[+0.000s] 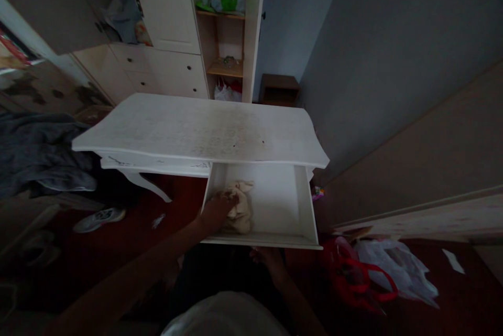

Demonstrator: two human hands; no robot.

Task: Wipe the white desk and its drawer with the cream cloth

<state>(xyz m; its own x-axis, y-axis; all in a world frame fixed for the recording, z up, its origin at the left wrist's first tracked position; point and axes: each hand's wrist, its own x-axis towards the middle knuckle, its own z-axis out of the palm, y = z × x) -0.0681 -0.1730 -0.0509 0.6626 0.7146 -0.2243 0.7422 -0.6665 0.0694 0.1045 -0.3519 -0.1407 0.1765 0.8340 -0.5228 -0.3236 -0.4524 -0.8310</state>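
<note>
A crumpled cream cloth [241, 213] lies against the left side of a pulled-out white drawer [275, 199]. My left hand [217, 212] reaches in over the drawer's left part, its fingers closed on the cloth. Part of the cloth is covered by that hand. Just below the drawer's front edge, in deep shade, is my right hand [271, 260]. Its fingers are too dark to make out, and whether they touch the drawer front I cannot tell. The drawer belongs to a white desk [168, 121] with grey smudges on its top.
Behind the desk stands a white wardrobe [173, 11] with open shelves and plastic bags. A grey wall [377, 63] rises on the right. On the red floor are a red bag [346, 278], a clear plastic bag [396, 265] and a shoe [100, 219]. Grey fabric [43, 155] is piled at left.
</note>
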